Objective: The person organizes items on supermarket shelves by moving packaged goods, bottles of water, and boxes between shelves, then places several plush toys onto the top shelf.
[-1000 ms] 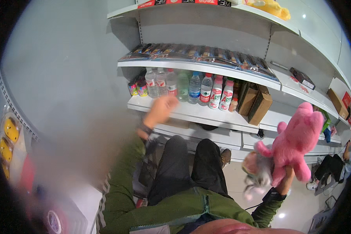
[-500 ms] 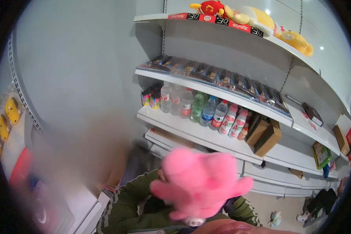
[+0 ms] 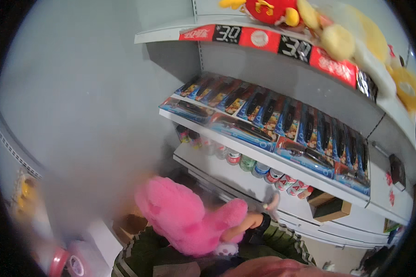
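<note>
A pink plush toy [image 3: 180, 217] with a rounded, furry body is close in front of my chest, tilted with its larger end toward the upper left. My right hand [image 3: 238, 228] reaches in from the right, a black band at its wrist, and its fingers curl against the toy's right part. A small white patch with dark spots shows at the plush's lower end. On the left only my green striped sleeve [image 3: 136, 251] shows; my left hand is out of sight, perhaps behind the plush.
A white middle shelf [image 3: 259, 154] holds rows of blister-packed black-handled items [image 3: 268, 111]. Bottles [image 3: 247, 162] and an open cardboard box [image 3: 330, 207] stand below. Red [image 3: 270, 10] and yellow [image 3: 363, 32] plush toys sit on the top shelf. Rolls of tape [image 3: 75, 265] lie lower left.
The shelves look nearer and show from higher up, the bottles now partly covered by the middle shelf. The pink plush has moved left and turned, and my right hand has come into sight.
</note>
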Tool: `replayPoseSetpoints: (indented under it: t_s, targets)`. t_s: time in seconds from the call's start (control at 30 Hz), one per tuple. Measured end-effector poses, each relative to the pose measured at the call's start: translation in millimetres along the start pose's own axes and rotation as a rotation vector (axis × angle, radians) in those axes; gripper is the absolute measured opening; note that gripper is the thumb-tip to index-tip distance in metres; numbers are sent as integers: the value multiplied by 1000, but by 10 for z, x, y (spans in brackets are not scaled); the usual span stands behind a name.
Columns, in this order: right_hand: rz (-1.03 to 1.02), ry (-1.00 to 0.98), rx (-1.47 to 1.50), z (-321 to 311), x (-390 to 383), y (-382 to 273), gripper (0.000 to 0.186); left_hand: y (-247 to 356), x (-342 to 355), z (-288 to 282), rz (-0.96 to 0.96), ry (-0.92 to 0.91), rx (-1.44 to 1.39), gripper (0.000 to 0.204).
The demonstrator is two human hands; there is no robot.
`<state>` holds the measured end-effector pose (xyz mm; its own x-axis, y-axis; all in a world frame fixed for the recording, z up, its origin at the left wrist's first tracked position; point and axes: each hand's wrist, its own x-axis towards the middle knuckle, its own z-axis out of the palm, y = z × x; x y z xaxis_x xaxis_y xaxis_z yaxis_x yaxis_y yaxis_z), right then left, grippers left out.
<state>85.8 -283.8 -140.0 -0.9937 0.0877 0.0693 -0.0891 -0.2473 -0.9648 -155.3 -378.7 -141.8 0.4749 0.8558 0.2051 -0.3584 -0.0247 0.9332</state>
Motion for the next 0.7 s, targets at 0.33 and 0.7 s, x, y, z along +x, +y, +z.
replayPoseSetpoints:
  t_s: [0.33, 0.7]
  targets:
    - [-446, 329, -386, 178, 208, -2844, 36, 1939, 309, 171, 181, 152, 73, 42]
    - [-519, -524, -1682, -101, 197, -3911, 68, 2786, 79, -29, 293, 192, 197, 37]
